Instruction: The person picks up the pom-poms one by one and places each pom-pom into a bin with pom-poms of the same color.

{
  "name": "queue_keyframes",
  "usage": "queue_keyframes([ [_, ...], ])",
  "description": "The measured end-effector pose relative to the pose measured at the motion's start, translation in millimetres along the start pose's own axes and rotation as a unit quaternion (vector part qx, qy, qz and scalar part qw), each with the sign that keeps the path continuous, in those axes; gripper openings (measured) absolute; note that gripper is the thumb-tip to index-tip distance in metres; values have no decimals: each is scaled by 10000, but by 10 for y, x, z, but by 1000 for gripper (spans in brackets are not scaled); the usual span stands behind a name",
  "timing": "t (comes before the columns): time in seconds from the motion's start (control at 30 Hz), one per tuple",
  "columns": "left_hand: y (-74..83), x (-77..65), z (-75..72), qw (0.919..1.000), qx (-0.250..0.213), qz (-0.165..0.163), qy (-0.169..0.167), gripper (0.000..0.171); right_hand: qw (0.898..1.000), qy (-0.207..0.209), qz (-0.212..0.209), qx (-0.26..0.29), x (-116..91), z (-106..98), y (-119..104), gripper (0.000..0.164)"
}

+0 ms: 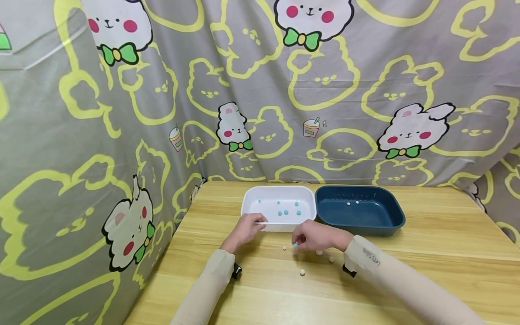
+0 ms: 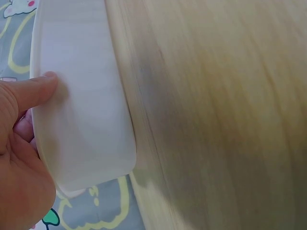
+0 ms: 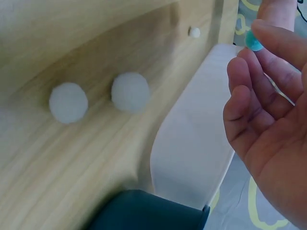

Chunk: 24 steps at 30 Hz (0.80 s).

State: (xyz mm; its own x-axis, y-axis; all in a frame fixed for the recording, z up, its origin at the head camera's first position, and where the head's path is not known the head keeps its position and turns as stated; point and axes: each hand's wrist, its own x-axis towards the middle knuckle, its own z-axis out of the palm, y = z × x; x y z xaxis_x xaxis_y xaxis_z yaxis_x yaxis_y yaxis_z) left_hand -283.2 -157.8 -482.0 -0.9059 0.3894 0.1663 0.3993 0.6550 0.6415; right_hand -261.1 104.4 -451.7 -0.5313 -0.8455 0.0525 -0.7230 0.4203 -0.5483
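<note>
My left hand (image 1: 247, 230) grips the front rim of a white plastic tray (image 1: 280, 228), thumb on the outer wall in the left wrist view. Several small teal pom-poms (image 1: 286, 212) lie on that tray's floor. Between thumb and fingertips, my right hand (image 1: 321, 235) pinches one teal pom-pom (image 3: 253, 41), held in front of the white tray and above the table. Several white pom-poms are scattered on the wood around the right hand, one small (image 1: 284, 248), another nearer the front (image 1: 302, 272).
A dark blue tray (image 1: 361, 229) stands against the white tray's right side, with two white pom-poms (image 1: 352, 203) inside. Both trays sit toward the back of the wooden table (image 1: 438, 253). A patterned grey cloth (image 1: 260, 90) hangs behind and along the left.
</note>
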Motion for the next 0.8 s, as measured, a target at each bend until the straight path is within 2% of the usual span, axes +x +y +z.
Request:
queue_keyframes([
  [0.7, -6, 3, -2, 10000, 87, 21, -35, 6, 9980, 512, 359, 56, -5, -339, 25, 4],
  [0.8, -10, 5, -1, 10000, 89, 21, -36, 6, 9976, 625, 312, -15, 12, -389, 42, 4],
])
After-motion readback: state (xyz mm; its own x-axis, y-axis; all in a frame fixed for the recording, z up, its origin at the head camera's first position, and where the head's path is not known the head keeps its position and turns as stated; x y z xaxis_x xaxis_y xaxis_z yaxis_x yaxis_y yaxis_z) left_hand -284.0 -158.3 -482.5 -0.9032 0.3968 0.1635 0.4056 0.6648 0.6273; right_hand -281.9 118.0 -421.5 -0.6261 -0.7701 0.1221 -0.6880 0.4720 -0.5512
